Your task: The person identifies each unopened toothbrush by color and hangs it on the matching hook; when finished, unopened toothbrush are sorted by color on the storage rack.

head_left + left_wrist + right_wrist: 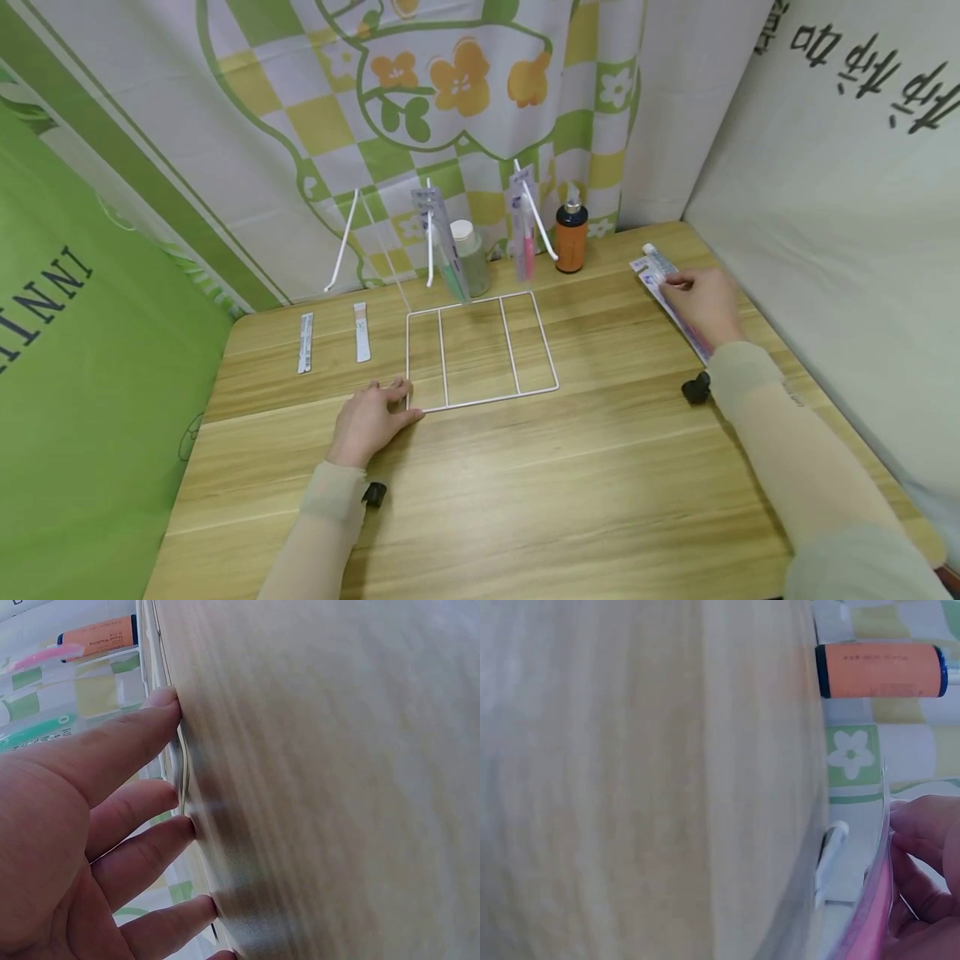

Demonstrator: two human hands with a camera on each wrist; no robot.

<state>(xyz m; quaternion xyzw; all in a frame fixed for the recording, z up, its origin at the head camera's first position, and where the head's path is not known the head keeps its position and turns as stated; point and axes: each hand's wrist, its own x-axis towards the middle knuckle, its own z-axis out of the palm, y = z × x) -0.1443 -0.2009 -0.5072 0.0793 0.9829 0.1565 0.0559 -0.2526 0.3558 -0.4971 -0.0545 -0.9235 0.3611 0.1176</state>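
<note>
A makeshift recording booth: wooden table (525, 467) enclosed by hung printed cloths (465, 100).

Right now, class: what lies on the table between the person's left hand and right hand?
In the head view, the white wire rack lies between the left hand, touching its corner, and the right hand on the toothpaste tube; beyond it, bare table.

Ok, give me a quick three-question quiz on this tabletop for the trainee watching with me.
1. True or false: the left hand rests at the near left corner of the white wire rack.
2. What does the right hand grip? A) the orange bottle B) a packaged toothbrush C) a flat strip
3. How many flat strips lie on the wooden table left of the rack?

Key: 1 true; 2 B, the packaged toothbrush, while the orange bottle stands untouched by the curtain; 3 two.
</note>
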